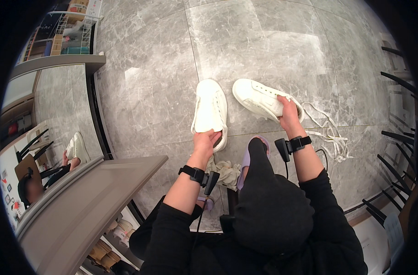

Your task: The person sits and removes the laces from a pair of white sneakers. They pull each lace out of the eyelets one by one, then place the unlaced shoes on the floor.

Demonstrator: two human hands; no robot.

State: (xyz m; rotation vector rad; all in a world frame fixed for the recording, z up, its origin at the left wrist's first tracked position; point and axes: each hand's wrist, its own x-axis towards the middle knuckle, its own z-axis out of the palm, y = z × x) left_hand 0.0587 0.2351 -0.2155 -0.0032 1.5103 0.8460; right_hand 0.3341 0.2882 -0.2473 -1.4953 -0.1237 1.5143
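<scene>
Two white low-top sneakers lie before me on the grey marbled floor tiles, their eyelets unlaced. My left hand (205,141) grips the tongue and heel opening of the left sneaker (210,103), whose toe points away from me. Around the collar of the right sneaker (258,96), which is angled toward the upper left, my right hand (288,111) is closed, thumb on the near eyelet flap. A loose tangle of white shoelaces (332,137) rests on the floor right of that shoe. Crumpled pale cloth (226,173) lies below the left sneaker.
A mirrored cabinet door (92,192) stands ajar at left, over shelves with shoes (121,232). A wire rack (75,34) with boxes is at upper left. Black chair legs (391,168) line the right side. My foot in a purple slipper (245,165) is near the right sneaker.
</scene>
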